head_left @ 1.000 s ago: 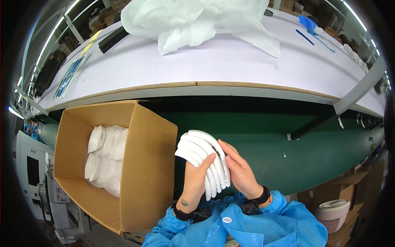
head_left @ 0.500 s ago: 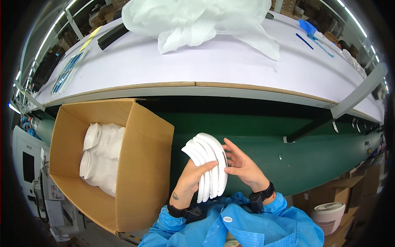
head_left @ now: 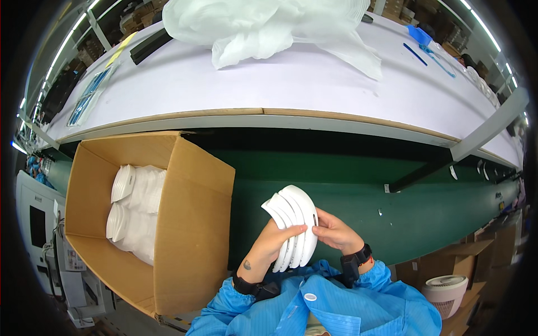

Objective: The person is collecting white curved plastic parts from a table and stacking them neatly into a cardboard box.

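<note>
A stack of several curved white plastic pieces (head_left: 300, 221) is held upright in front of my body. My left hand (head_left: 276, 239) wraps round the stack from the left, its thumb lying across the front. On the other side, my right hand (head_left: 338, 231) grips the outermost piece, thumb in front and fingers behind. To the left stands an open cardboard box (head_left: 196, 224). Inside it, more curved white pieces (head_left: 120, 185) sit in two groups, wrapped in thin white foam sheet (head_left: 143, 224).
Ahead is a white-topped workbench (head_left: 224, 92) with a heap of white foam sheets (head_left: 269, 28), a black bar (head_left: 150, 46) and a blue pen-like stick (head_left: 414, 54). A grey bench leg (head_left: 487, 126) rises at right. A pinkish-white fan-like appliance (head_left: 445, 294) stands lower right, near cardboard boxes (head_left: 476, 252).
The stack has moved slightly right and down. My right hand, whose fingers were spread beside it, has closed on the outermost piece.
</note>
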Demonstrator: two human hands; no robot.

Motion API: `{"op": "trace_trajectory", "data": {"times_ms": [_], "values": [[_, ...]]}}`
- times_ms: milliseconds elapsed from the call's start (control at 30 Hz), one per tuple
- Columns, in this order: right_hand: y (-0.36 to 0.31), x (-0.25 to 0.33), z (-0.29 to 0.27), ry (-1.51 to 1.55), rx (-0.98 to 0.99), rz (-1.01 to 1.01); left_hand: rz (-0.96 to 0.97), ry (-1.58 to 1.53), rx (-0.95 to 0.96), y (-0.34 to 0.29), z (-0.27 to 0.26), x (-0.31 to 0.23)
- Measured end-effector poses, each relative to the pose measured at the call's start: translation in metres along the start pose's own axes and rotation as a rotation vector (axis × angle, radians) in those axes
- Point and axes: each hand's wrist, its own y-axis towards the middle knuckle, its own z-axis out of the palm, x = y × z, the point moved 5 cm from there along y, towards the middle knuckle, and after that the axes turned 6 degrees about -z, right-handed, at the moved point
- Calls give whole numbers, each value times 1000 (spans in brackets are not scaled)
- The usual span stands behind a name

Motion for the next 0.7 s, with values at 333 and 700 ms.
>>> {"op": "trace_trajectory", "data": {"times_ms": [333, 700], "values": [[-29, -42, -24, 146, -36, 146, 8, 222, -237, 19, -23, 60], [-17, -52, -36, 53, -232, 60, 53, 1014, -535, 8, -21, 39]]}}
